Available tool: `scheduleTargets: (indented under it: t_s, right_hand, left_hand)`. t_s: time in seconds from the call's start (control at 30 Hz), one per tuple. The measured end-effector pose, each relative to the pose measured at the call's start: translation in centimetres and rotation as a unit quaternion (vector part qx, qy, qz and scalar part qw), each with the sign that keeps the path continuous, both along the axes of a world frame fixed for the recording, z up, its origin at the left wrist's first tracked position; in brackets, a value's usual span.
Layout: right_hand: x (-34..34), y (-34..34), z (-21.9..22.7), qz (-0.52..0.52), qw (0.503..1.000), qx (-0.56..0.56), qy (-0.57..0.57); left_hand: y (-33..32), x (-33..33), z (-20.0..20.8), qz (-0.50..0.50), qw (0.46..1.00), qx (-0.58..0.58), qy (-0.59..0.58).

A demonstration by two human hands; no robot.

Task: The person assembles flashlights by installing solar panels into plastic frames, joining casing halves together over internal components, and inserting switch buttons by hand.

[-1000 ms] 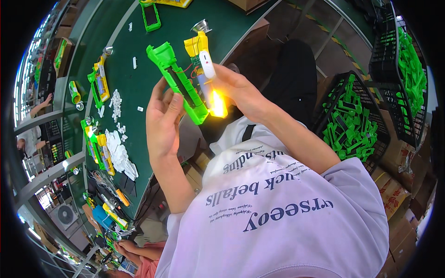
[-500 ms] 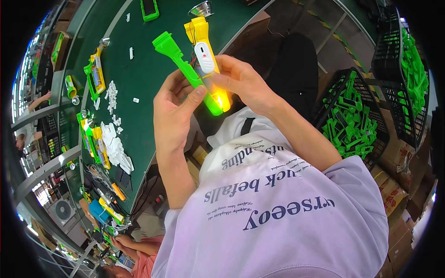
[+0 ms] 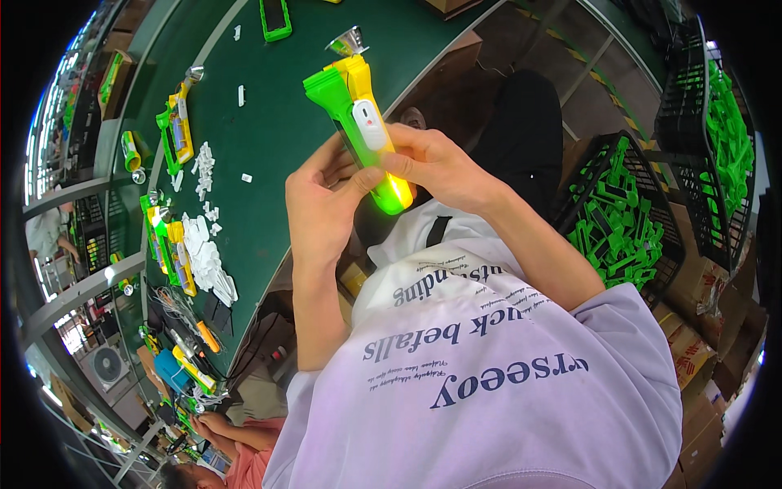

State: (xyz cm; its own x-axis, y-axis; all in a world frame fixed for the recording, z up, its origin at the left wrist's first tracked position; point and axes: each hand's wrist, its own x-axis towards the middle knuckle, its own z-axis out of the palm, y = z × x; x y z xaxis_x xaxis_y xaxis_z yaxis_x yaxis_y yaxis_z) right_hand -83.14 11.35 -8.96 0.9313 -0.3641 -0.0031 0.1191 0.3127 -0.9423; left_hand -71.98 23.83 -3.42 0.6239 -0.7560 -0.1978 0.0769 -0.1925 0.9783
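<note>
Between my two hands is a flashlight body made of a green shell half [image 3: 346, 106] and a yellow shell half [image 3: 357, 75], lying against each other along their length. A white switch panel [image 3: 369, 124] sits at their seam, and the near end glows yellow-green. At the far end a silver reflector cup [image 3: 348, 41] sticks out beyond the shells. My left hand [image 3: 330, 183] is closed on the green side, its thumb across the shell. My right hand [image 3: 432, 159] is closed on the yellow side, thumb below the switch panel.
On the green table [image 3: 261, 122] at left lie partly assembled flashlights [image 3: 175, 126], a heap of white plastic parts [image 3: 208, 261] and an orange-handled tool [image 3: 208, 336]. Black crates of green shells [image 3: 619, 220] stand at right. A co-worker in a pink top [image 3: 257, 452] sits at lower left.
The green and yellow halves, apart at the far end before, have come together. My left hand has moved right, toward the right hand.
</note>
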Motion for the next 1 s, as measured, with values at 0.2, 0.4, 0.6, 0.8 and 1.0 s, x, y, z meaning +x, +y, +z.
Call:
scheduleTargets:
  t_s: [0.2, 0.4, 0.6, 0.8, 1.0]
  right_hand:
    - [-0.3, -0.5, -0.2, 0.094, 0.994, 0.046, 0.039]
    - [-0.3, -0.3, -0.1, 0.021, 0.999, 0.038, 0.011]
    - [-0.7, -0.9, 0.6, 0.125, 0.987, 0.011, 0.096]
    - [-1.0, -0.4, 0.8, 0.099, 0.987, -0.007, 0.129]
    - [0.5, 1.9, 1.1, -0.100, 0.985, -0.052, 0.131]
  left_hand:
    - [0.5, -0.2, 0.2, 0.023, 0.996, -0.039, 0.077]
    - [0.4, -0.3, -0.1, 0.034, 0.998, -0.035, 0.045]
    - [0.6, -0.1, -0.7, 0.031, 0.998, -0.019, 0.051]
    - [0.3, -0.4, -2.0, 0.076, 0.994, 0.051, -0.066]
    - [-0.4, -1.5, -0.5, 0.056, 0.990, 0.075, -0.101]
